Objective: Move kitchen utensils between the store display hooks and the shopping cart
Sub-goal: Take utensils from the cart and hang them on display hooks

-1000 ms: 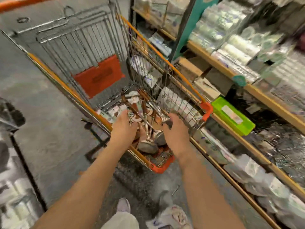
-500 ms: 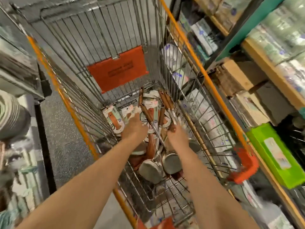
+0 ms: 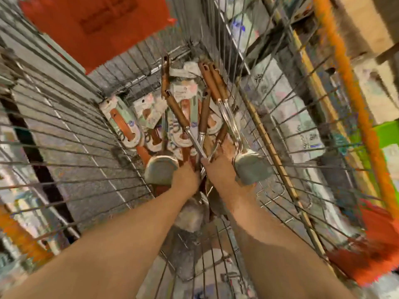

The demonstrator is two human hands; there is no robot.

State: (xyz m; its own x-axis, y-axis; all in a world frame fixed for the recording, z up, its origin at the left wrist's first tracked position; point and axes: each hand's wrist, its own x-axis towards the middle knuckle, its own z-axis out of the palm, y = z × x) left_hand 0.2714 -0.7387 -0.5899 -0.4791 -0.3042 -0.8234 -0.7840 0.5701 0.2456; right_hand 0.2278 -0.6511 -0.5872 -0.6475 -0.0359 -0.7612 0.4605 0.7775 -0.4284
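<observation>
Left hand [image 3: 186, 176]: bare forearm reaching in from 7 o'clock, back of the hand up, just below the picture's centre; the fingers curl down out of sight among the steel shanks [image 3: 196, 143], so I cannot tell whether they clamp anything
Right hand [image 3: 220, 169]: comes in from 5 o'clock, almost touching the left; the thumb lies across a shank, and the fingers seem to be wrapped over the utensils [image 3: 177, 111] on the far side
Utensils: a loose bundle on the floor of the shopping cart [image 3: 64, 130], at centre; brown wooden handles fan out toward 12 o'clock, and the thin bright shanks converge at the hands
Steel bowl [image 3: 160, 169]: rounded, dull-shiny, just at 9 o'clock of the left hand
Steel head [image 3: 251, 167]: flatter and squarish, against the right hand's 3 o'clock side
Carded packs [image 3: 123, 124]: pale printed cards with rounded ends, lying flat toward 10 o'clock, partly under the bundle
Shopping cart: thin grey wire walls all round, an orange rail [image 3: 349, 83] at 2 o'clock, an orange-red flap [image 3: 97, 24] at 11 o'clock
Green box [image 3: 388, 134]: outside the wire at 3 o'clock, blurred
Against half a second ago: the hands were apart, the left over the carded packs and the right by the handles; now they sit side by side on the shanks, and the view has dropped much closer into the basket
</observation>
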